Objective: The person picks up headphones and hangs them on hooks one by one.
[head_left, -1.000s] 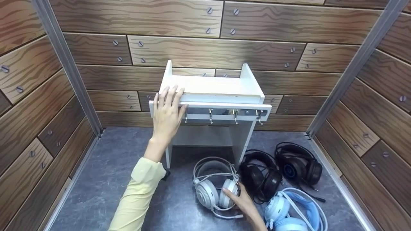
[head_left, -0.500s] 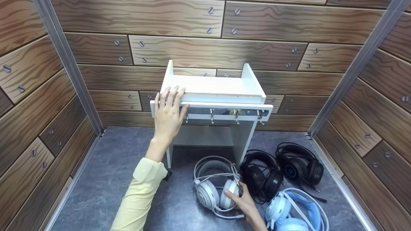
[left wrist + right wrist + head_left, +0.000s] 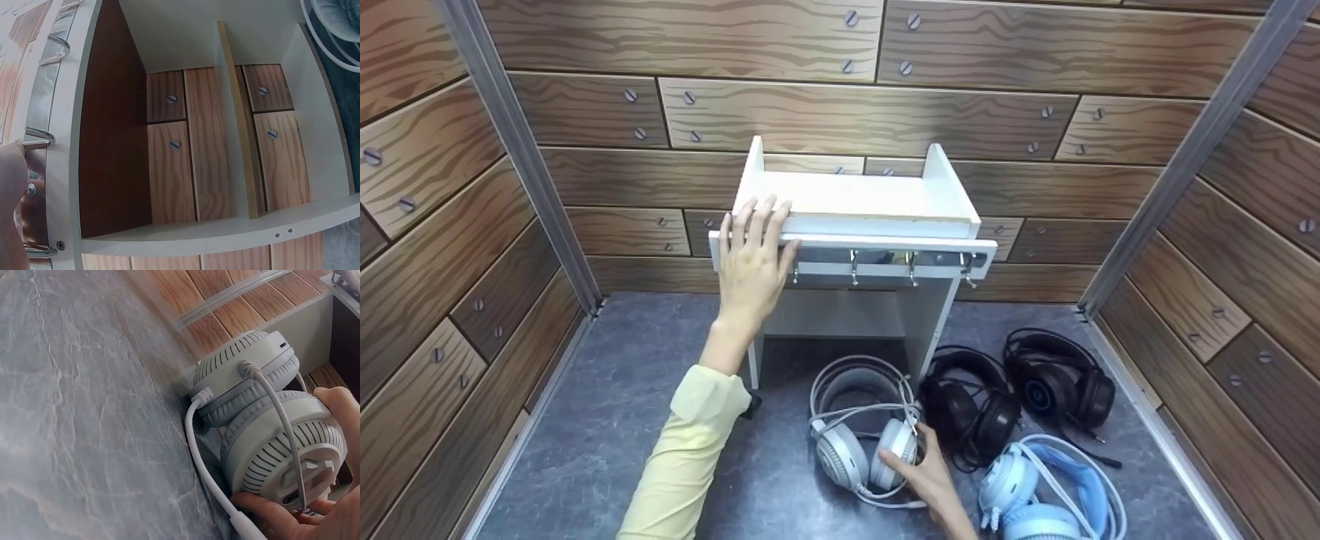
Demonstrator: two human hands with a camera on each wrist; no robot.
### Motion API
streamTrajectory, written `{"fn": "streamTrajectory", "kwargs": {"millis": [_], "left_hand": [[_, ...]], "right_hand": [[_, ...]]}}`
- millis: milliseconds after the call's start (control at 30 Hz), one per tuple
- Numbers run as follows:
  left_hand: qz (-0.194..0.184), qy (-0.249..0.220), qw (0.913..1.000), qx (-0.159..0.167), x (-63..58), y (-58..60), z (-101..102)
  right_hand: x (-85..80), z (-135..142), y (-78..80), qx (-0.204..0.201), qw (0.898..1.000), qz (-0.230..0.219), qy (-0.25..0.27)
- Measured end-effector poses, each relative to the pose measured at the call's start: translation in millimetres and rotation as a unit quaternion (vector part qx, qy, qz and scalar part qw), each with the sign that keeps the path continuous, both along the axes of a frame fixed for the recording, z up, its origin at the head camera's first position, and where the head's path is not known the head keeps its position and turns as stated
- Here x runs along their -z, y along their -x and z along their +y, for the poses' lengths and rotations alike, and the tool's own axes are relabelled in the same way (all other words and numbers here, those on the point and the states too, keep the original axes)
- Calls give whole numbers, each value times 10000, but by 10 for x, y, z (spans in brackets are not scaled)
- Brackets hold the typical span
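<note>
My left hand lies with fairly straight fingers over the left end of a white hook rail at the front of a small white shelf unit. Metal hooks stick out along the rail; none carries anything. My right hand grips the right ear cup of a white headset in front of the unit. In the right wrist view, fingers and thumb wrap round that ear cup, and its microphone boom reaches down beside the grey surface.
Two black headsets lie to the right on the grey marbled floor. A light blue headset lies near the front right. Wood-patterned walls enclose the space, with metal posts at the back corners.
The white headset has shifted up slightly with my right hand gripping it. My left hand stays on the rail.
</note>
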State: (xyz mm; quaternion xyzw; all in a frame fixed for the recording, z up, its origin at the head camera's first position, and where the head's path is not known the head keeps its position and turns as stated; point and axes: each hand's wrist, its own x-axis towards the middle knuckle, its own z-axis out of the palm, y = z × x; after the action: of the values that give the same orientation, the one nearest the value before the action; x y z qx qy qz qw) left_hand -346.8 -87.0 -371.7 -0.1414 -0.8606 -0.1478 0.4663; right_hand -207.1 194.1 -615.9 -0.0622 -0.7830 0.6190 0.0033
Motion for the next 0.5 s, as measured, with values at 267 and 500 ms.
{"fn": "streamTrajectory", "kwargs": {"millis": [267, 500], "left_hand": [[-31, 8, 10000, -30, -10, 2, 3], [-52, 14, 10000, -30, 7, -7, 13]], "right_hand": [[26, -18, -8, 166, 9986, 379, -333], [17, -13, -69, 283, 9982, 470, -223]]}}
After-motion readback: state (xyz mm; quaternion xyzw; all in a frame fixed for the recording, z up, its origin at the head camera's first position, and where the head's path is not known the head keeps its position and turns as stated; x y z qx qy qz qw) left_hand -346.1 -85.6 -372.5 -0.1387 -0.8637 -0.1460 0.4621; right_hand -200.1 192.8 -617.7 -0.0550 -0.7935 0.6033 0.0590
